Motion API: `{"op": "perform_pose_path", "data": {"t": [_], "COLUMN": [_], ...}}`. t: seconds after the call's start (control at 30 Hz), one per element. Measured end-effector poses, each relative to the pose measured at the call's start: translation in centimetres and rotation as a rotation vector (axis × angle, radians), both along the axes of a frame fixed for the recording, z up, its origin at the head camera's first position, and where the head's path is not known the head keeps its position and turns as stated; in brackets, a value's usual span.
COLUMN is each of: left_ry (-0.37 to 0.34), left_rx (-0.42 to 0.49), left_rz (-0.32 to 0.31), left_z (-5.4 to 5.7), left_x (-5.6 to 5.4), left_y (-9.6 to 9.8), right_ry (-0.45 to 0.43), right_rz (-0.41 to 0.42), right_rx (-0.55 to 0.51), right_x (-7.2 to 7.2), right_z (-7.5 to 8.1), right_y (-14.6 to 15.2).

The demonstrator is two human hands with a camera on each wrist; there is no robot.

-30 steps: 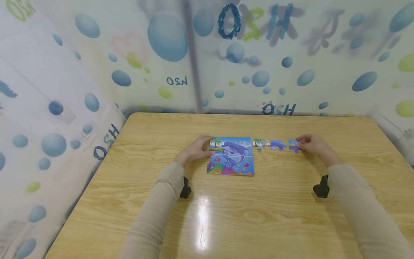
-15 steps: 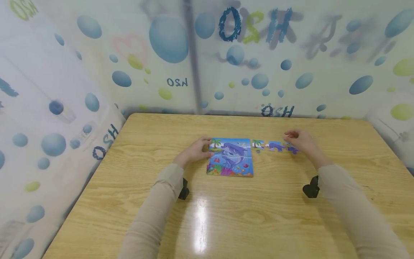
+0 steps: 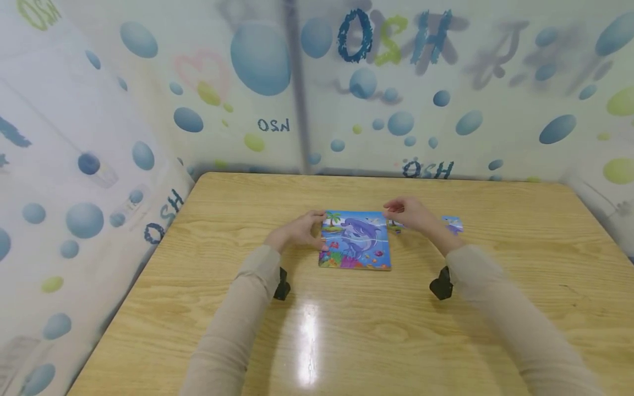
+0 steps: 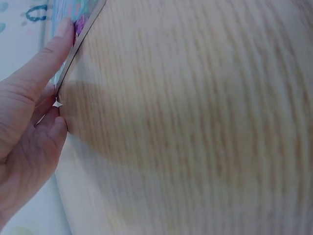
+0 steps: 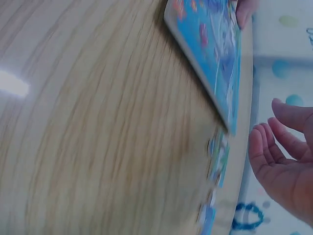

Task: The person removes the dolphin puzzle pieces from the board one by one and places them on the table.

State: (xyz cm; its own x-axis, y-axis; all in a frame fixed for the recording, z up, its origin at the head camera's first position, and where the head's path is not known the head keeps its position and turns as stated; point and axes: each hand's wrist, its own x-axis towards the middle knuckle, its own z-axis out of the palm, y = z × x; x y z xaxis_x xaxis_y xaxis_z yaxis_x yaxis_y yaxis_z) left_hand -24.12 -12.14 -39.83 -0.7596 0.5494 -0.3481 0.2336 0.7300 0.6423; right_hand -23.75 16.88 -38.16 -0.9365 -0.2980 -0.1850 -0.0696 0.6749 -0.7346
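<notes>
A square dolphin jigsaw puzzle (image 3: 354, 242) lies flat on the table. My left hand (image 3: 297, 230) holds its left side, the thumb on the top face near the edge and the fingers by the far corner, as the left wrist view also shows. Just beyond the puzzle's right edge hovers my right hand (image 3: 413, 215), over loose pieces it partly covers. Its fingers are loosely bent with nothing between them in the right wrist view. A palm-tree piece (image 3: 395, 225) shows beneath it; farther right lies a blue piece (image 3: 452, 224). The middle dolphin piece is hidden in the head view.
The wooden table (image 3: 356, 324) meets a patterned wall (image 3: 327, 110) at the back and another on the left. Black wrist mounts (image 3: 442, 284) sit under both cuffs. A bright reflection marks the table's front.
My right hand has let go of the rightmost puzzle piece and swept left over the row to the puzzle's upper right corner. My left hand has stayed at the puzzle's left side.
</notes>
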Motion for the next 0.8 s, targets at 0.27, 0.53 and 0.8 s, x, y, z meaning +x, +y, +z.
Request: {"op": "perform_pose_path", "data": {"t": [0.27,0.53,0.8], "left_ry": [-0.02,-0.019,0.0], "left_rx": [-0.006,-0.053,-0.067], "left_rz": [-0.037,-0.061,-0.093], "left_z": [0.2,0.7,0.8], "left_x": [-0.1,-0.1,0.0], "left_y": [-0.1,-0.1,-0.2], "right_ry": [-0.032,0.018,-0.01], "right_rz": [0.097,0.221,0.263], "right_rx": [0.039,0.105,0.2], "right_x": [-0.2,-0.2,0.1], "right_z": [0.1,0.0,-0.5], "right_y": [-4.6,-8.4,-10.6]}}
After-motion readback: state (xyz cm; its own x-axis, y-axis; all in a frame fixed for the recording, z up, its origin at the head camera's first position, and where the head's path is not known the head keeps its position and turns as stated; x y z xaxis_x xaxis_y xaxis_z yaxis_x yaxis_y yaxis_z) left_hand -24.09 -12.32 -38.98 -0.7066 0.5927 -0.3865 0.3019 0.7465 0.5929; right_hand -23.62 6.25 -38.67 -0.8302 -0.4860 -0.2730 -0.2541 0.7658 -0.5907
